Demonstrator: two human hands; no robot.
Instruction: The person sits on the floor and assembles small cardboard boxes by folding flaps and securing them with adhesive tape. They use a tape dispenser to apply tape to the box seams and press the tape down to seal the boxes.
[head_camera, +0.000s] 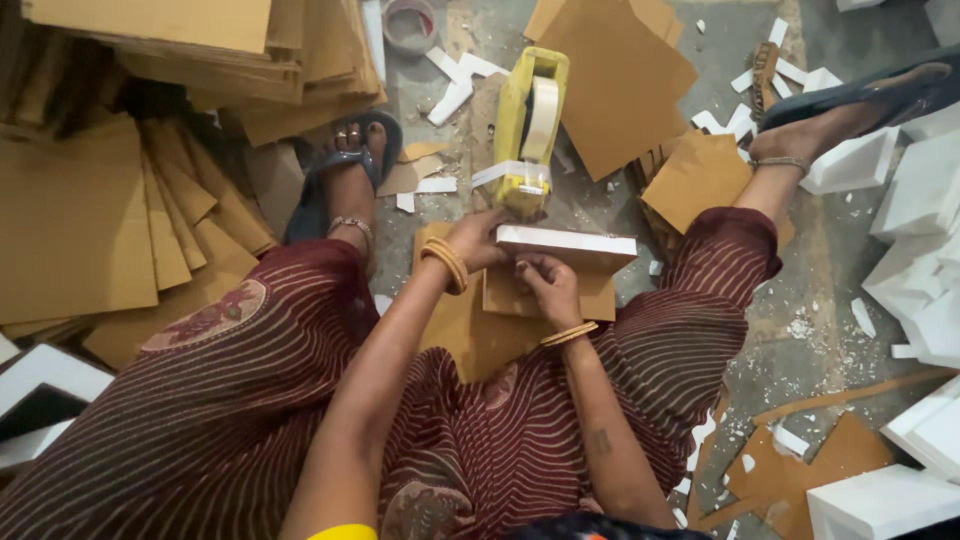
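Observation:
I sit on the floor with a flat white-edged block (566, 243) wrapped in brown cardboard held between my knees. My left hand (478, 238) grips its left end, close to the yellow tape dispenser (530, 125) standing just beyond. A strip of clear tape (505, 172) runs from the dispenser toward the block. My right hand (546, 283) pinches the block's near edge from below. More brown cardboard (470, 325) lies under the block.
Stacks of brown cardboard sheets (120, 200) fill the left side. White foam pieces (925, 250) pile up at the right, with foam scraps (455, 85) scattered on the concrete floor. My sandalled feet (350, 165) rest either side of the dispenser. A tape roll (410, 25) lies at top.

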